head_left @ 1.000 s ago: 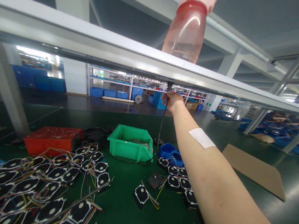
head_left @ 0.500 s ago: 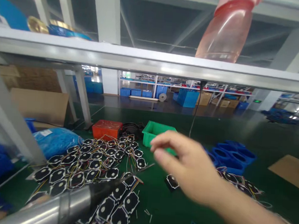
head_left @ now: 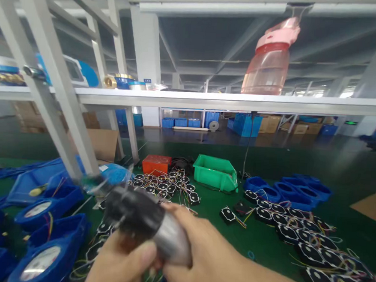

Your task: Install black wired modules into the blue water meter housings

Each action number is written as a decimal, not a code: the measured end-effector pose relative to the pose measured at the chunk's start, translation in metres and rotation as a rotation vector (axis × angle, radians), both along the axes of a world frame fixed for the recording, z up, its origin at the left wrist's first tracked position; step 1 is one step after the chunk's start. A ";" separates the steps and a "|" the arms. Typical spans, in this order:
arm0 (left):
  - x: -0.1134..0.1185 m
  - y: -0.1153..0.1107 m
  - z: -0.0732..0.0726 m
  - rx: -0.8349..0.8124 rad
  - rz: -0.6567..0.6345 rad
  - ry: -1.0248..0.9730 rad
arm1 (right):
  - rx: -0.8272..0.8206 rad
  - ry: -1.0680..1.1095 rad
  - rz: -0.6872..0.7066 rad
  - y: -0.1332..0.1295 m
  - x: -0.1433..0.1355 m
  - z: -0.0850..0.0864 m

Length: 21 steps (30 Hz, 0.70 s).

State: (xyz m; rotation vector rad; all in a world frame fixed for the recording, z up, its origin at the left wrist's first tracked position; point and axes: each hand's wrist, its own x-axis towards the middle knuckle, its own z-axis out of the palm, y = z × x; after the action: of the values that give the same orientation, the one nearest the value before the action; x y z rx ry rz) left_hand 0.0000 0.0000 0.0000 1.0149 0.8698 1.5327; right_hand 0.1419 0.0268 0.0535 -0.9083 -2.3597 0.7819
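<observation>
Gripping blurred electric screwdriver (head_left: 156,224) at near centre: right hand (head_left: 200,240) wrapped round silver body, left hand (head_left: 123,257) curled about black end. Near left, two blue housings (head_left: 67,253) already carry white discs (head_left: 41,263); many wired black modules (head_left: 228,214) remain loose, unhoused.

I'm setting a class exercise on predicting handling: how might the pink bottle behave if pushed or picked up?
Standing taller than wide on the shelf, the pink bottle would probably tip if pushed high up. It is see-through and looks like plastic, so likely fairly stiff. Smooth-looking, rounded sides might make it slippery, and could let it roll if laid down.
</observation>
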 end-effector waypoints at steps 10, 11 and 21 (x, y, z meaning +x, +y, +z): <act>-0.031 -0.034 0.009 -0.069 -0.024 0.098 | -0.034 0.679 -0.495 -0.012 0.061 0.061; -0.032 -0.037 -0.004 -0.118 -0.006 0.116 | 0.013 0.737 -0.518 -0.017 0.068 0.064; 0.010 -0.024 -0.141 -0.348 -0.040 0.347 | -0.352 1.089 -0.379 -0.035 0.106 0.029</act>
State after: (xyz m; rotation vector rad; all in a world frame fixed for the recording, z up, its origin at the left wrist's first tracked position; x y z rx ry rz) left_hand 0.0100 -0.0240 -0.1409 1.0453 1.2997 1.1341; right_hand 0.2482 -0.0086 0.0820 -0.7341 -1.0945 1.1538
